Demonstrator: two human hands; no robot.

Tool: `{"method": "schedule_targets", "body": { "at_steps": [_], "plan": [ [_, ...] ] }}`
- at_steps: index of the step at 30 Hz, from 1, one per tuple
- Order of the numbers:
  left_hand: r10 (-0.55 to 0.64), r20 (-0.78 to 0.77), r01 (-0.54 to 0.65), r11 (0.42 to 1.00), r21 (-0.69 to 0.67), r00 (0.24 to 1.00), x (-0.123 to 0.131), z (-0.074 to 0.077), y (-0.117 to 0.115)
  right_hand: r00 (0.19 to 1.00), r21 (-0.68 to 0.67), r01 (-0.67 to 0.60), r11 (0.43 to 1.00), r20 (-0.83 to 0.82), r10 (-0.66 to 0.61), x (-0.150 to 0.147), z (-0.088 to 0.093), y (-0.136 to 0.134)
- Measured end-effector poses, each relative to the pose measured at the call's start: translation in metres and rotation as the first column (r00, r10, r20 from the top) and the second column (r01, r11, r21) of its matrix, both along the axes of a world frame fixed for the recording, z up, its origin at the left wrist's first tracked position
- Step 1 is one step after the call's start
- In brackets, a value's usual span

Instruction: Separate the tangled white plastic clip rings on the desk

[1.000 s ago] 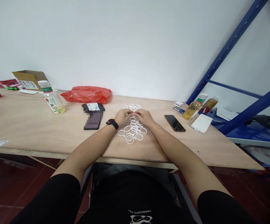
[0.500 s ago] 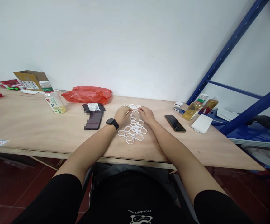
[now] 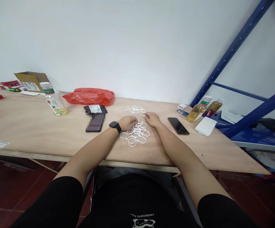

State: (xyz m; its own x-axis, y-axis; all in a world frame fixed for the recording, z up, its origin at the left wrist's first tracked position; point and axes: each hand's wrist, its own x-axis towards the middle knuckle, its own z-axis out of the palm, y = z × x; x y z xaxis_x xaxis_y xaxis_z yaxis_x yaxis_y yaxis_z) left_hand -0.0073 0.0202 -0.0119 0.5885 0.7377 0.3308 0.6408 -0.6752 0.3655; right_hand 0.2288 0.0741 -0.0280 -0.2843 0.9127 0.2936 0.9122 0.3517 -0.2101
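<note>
Two groups of white plastic rings, each ring with a small tab, lie on the wooden table. The near pile (image 3: 137,136) is the larger, with its rings overlapping. The far pile (image 3: 135,110) sits closer to the wall. My left hand (image 3: 128,121), below a black wristwatch, is at the far edge of the near pile. Its fingers are pinched on a white ring there, mostly hidden by the hand. My right hand (image 3: 153,119) rests between the piles on their right side, fingers bent and slightly apart. Nothing shows in it.
Left of my arm lie a dark pouch (image 3: 95,122) and a red plastic bag (image 3: 89,96). A bottle (image 3: 55,101) and cardboard box (image 3: 31,81) stand farther left. At right are a phone (image 3: 178,125), white case (image 3: 206,125), tea bottle (image 3: 198,109) and blue rack (image 3: 232,44).
Both hands have drawn back from the far pile, the left one reaching the near pile's top edge. More of the far rings are now uncovered, spread a little wider.
</note>
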Motion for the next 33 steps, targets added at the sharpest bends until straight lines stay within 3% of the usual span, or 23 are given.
{"method": "schedule_targets", "body": {
  "at_steps": [9, 15, 19, 26, 33],
  "plan": [
    [-0.010, 0.199, 0.037, 0.990, -0.136, 0.980, 0.005, 0.010, -0.013, 1.000, 0.073, 0.001, 0.997, 0.024, -0.003, -0.010, 0.009, -0.008],
    [0.082, 0.245, -0.047, 0.988, -0.147, 0.966, 0.003, 0.007, -0.009, 0.996, 0.110, -0.015, 0.994, -0.084, 0.025, -0.013, 0.013, -0.014],
    [0.128, 0.234, -0.099, 0.986, -0.135, 0.964, 0.001, 0.002, -0.001, 0.979, 0.185, -0.103, 0.977, -0.153, 0.132, -0.021, 0.016, -0.020],
    [0.148, 0.326, -0.205, 0.968, 0.147, 0.934, -0.003, -0.001, 0.007, 0.922, 0.249, -0.299, 0.921, -0.175, 0.346, -0.038, 0.022, -0.030],
    [0.127, 0.330, -0.146, 0.989, 0.033, 0.935, -0.001, -0.003, 0.005, 0.858, 0.327, -0.377, 0.867, -0.229, 0.459, -0.049, 0.022, -0.038]
  ]
}}
